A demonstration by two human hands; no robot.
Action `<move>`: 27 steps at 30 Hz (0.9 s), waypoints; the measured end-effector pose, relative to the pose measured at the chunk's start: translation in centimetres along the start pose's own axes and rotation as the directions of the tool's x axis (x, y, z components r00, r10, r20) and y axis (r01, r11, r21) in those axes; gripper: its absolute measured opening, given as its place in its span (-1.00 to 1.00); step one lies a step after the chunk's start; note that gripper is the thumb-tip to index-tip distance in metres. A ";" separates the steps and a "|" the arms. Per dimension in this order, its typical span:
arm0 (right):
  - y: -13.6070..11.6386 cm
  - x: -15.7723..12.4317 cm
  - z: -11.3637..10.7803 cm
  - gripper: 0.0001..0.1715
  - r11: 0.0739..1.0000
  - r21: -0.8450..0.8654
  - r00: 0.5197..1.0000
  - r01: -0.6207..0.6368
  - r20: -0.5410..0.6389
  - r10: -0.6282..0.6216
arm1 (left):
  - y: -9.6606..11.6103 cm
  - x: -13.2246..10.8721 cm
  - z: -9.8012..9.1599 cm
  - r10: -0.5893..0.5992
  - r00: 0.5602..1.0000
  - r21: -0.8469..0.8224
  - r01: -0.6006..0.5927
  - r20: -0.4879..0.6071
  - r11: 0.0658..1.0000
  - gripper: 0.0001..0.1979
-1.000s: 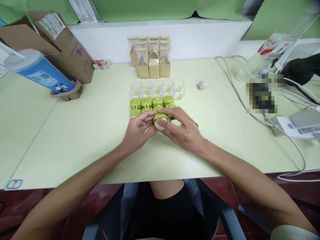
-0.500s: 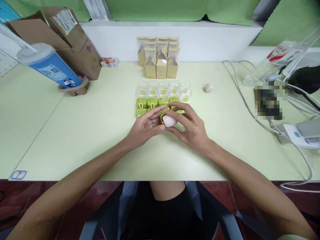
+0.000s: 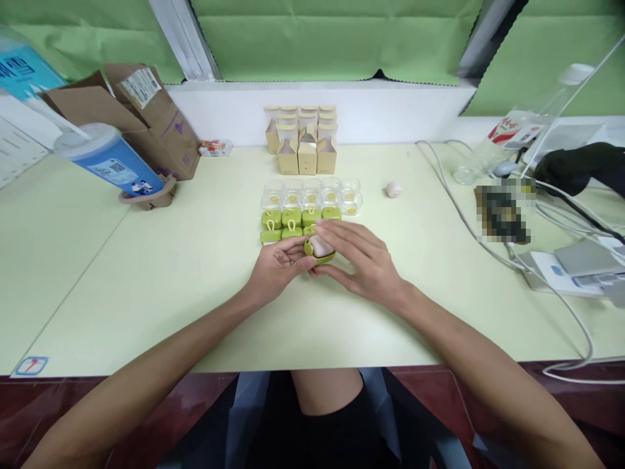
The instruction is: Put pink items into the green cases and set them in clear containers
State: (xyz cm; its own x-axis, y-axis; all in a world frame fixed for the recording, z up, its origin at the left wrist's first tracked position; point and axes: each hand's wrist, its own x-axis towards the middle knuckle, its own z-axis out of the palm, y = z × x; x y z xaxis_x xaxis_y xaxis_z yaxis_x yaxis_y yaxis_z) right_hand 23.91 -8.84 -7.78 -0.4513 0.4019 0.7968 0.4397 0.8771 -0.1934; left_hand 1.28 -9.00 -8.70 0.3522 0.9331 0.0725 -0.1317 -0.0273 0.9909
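Note:
Between my hands is a green case with a pale pink rounded piece in it. My left hand grips the case from the left, thumb at its lower edge. My right hand closes on it from the right, fingers over the top and thumb below. Just beyond my hands stand several green cases with yellow loops, in two rows; my hands hide part of the front row. Behind them are clear plastic containers with yellow marks.
Several open yellow cartons stand by the wall. A small pink object lies to their right. At left are a blue cup and a cardboard box. Cables, a bottle and a white device occupy the right.
The green case has turned, so more of its green lower side shows beneath the pink piece. My right fingers have come together over its top. The camera view has tilted up.

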 end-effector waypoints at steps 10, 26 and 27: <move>-1.0 -0.4 1.0 -0.32 0.987 -0.155 0.988 0.054 -0.133 -0.075 | 0.2 -0.2 0.1 -0.009 0.999 -0.043 0.010 0.032 0.999 -0.52; 1.8 -0.2 -0.5 -0.39 0.658 0.552 0.824 -0.512 0.098 0.559 | 0.6 -0.5 -0.4 0.148 0.971 -0.075 -0.137 0.185 0.988 -0.54; 2.4 -0.4 -0.5 -0.36 0.641 0.553 0.798 -0.533 0.075 0.598 | 0.7 -0.5 -0.6 0.188 0.975 -0.042 -0.184 0.122 0.982 -0.57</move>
State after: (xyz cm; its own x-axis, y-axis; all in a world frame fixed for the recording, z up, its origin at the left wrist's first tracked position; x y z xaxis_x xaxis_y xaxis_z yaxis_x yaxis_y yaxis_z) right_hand 25.54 -7.05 -8.22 -0.1555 0.8652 0.4766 0.0929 0.4932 -0.8650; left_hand 0.44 -9.24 -8.10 0.4318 0.8604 0.2708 -0.2334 -0.1834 0.9549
